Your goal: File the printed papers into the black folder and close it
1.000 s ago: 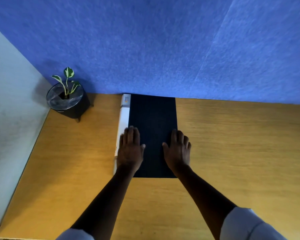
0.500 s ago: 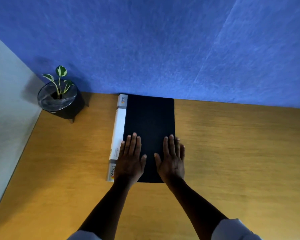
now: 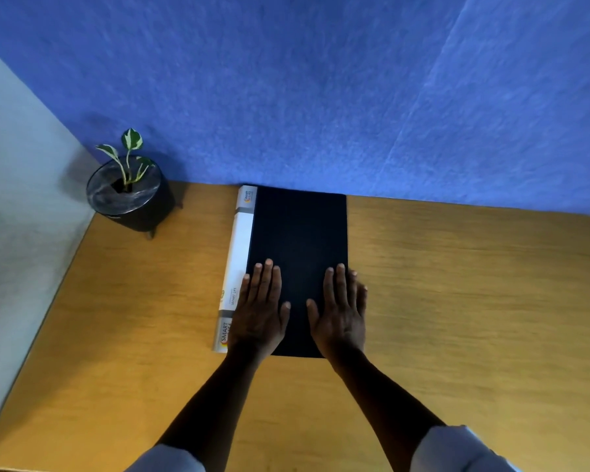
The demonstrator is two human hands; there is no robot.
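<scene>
Folder (image 3: 298,240) lay shut on the desk (image 3: 457,301), its black cover up and its far end touching the blue wall (image 3: 321,90). Along its left side I saw the white spine (image 3: 241,253), printed with a small logo at the far end and "SMART" near my end. No papers showed anywhere; whether they were inside I could not tell.

Both my hands rested flat on the near half of the cover, palms down, fingers straight and pointing away from me, gripping nothing. My left hand (image 3: 259,315) sat at the cover's left edge, its outer side over the seam where black met the white spine, thumb spread toward the middle. My right hand (image 3: 341,315) sat at the right edge, its outer fingers (image 3: 360,287) reaching just past the cover's side onto the wood; those fingers looked slightly blurred. The two thumbs pointed at each other with a strip of black cover between them, not touching. Both wrists crossed the folder's near edge, and pale sleeves (image 3: 457,451) showed at the bottom of the view.

In the far left corner, well apart from the folder, a small plant (image 3: 128,158) with green and white leaves stood in a dark round pot (image 3: 140,209) on short legs, near where the grey side wall (image 3: 21,199) met the blue one.
</scene>
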